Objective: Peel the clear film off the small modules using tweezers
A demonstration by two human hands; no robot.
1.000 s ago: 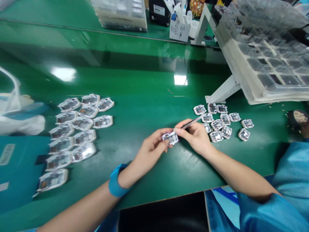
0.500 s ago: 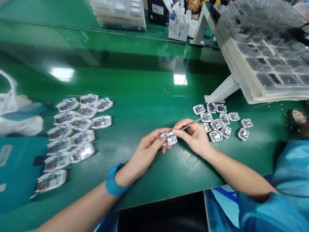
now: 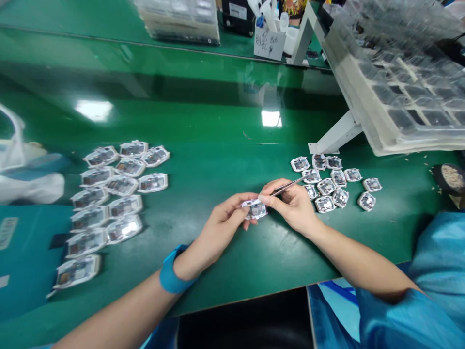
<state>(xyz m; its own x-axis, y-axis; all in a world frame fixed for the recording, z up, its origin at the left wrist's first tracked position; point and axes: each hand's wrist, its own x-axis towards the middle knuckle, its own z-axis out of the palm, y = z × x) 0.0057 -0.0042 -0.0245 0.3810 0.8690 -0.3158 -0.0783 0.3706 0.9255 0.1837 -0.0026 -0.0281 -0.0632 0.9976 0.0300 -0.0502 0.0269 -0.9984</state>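
Note:
Between the thumb and fingers of my left hand (image 3: 225, 220) is a small white-rimmed electronic device (image 3: 256, 210), its inner parts facing up. My right hand (image 3: 290, 206) pinches a pair of metal tweezers (image 3: 286, 187), whose rear end points up and right. The right fingertips meet the device's upper edge; the tweezers' tips are hidden there. Several like devices (image 3: 326, 186) lie on the green table (image 3: 218, 165) just right of my right hand. Further left, rows of similar devices (image 3: 121, 185) rest on the tabletop.
A white-framed rack of clear compartment trays (image 3: 417, 114) stands on the right. A labelled box of bottles (image 3: 269, 44) and a stack of clear trays (image 3: 179, 22) sit along the back. At left lies a teal folder-like item (image 3: 29, 261). A dark dish (image 3: 448, 177) is at far right.
Both hands keep nearly the same place and grip. The device in my left hand looks slightly tilted, with its inside reflecting differently.

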